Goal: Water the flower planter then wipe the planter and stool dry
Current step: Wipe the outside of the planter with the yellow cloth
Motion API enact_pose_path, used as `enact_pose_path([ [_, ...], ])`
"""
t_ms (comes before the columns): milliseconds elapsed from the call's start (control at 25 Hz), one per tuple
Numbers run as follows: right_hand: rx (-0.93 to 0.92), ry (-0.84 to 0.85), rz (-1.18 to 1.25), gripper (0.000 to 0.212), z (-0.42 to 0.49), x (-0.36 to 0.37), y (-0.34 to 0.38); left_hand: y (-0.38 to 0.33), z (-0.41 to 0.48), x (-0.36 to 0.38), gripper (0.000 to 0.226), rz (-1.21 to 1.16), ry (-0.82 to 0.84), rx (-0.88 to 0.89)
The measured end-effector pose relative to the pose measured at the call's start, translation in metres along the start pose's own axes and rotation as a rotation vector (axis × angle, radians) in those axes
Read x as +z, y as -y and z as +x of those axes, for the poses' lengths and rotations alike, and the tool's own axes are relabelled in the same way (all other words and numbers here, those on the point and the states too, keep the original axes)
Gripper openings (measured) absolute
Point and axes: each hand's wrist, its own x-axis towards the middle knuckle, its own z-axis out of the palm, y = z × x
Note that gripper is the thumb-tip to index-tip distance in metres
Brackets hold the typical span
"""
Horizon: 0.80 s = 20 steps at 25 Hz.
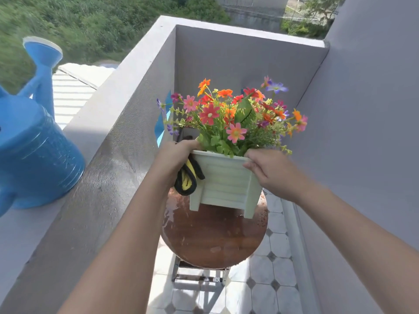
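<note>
Parapet ledge [95, 177] of grey concrete runs diagonally from the lower left of the frame up toward the top centre, its top face darkened with a wet sheen. On it, at the left edge, stands a blue watering can [34, 155], upright, its spout rising to the upper left with the rose at the tip.

Below centre sits a round brown stool [215, 236] on a metal frame over a tiled floor [272, 279]; water beads along the left rim of the seat.

Just above the seat, at centre frame, is the pale green slatted planter [223, 180], upright. Its long axis cannot be told, and its near legs seem to sit slightly above the wood, though contact is hard to judge. Mixed red, pink, orange and purple flowers [229, 114] fan up from it.

Gripping the planter's left rim, the left hand [176, 157] is curled closed, with a black-and-yellow cloth [187, 180] bunched under the palm against the planter's side. Closed narrowly on the right rim corner, the right hand [267, 168] has its fingertips on the front face.
</note>
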Motion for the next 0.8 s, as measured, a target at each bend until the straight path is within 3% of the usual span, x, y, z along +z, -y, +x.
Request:
enact_pose_path([
  [160, 0.06, -0.264, -0.194, 0.029, -0.013, 0.015, 0.024, -0.005, -0.013, -0.004, 0.031, 0.126, -0.062, 0.036],
  [440, 0.077, -0.367, -0.037, 0.052, -0.006, 0.034, 0.051, -0.01, -0.044, 0.006, 0.028, 0.291, -0.236, 0.197],
  [640, 0.143, -0.433, 0.169, 0.045, -0.017, 0.025, 0.031, 0.014, -0.083, 0.022, 0.026, 0.01, -0.265, 0.238],
  [800, 0.109, -0.389, 0.158, 0.047, -0.024, 0.021, 0.023, 0.037, -0.107, 0.052, 0.03, -0.061, -0.149, 0.396],
])
